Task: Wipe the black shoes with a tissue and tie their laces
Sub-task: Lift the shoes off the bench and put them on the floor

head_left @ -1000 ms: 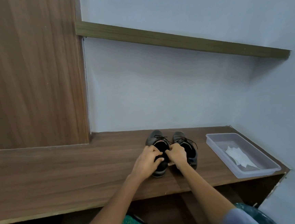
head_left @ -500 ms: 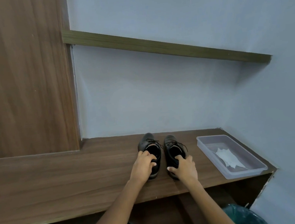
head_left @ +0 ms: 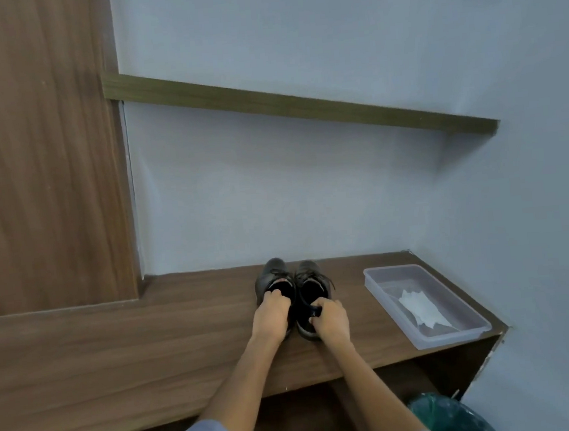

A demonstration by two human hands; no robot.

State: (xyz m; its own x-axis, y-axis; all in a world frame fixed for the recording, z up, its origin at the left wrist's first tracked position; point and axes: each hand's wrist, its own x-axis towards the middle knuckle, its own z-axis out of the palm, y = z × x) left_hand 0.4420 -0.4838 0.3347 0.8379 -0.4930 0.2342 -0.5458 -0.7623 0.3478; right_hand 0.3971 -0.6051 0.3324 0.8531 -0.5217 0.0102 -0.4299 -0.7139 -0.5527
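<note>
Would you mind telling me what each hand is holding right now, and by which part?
The left hand grips the left shoe at its heel collar; the right hand grips the right shoe at its heel.

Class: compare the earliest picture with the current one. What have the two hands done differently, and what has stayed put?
Both hands worked together at the left shoe; now the right hand has shifted to grip the right shoe's heel, the left hand the left's. Shoes, tray and tissue stayed.

Black shoes (head_left: 292, 283), white tissue (head_left: 420, 310)
</note>
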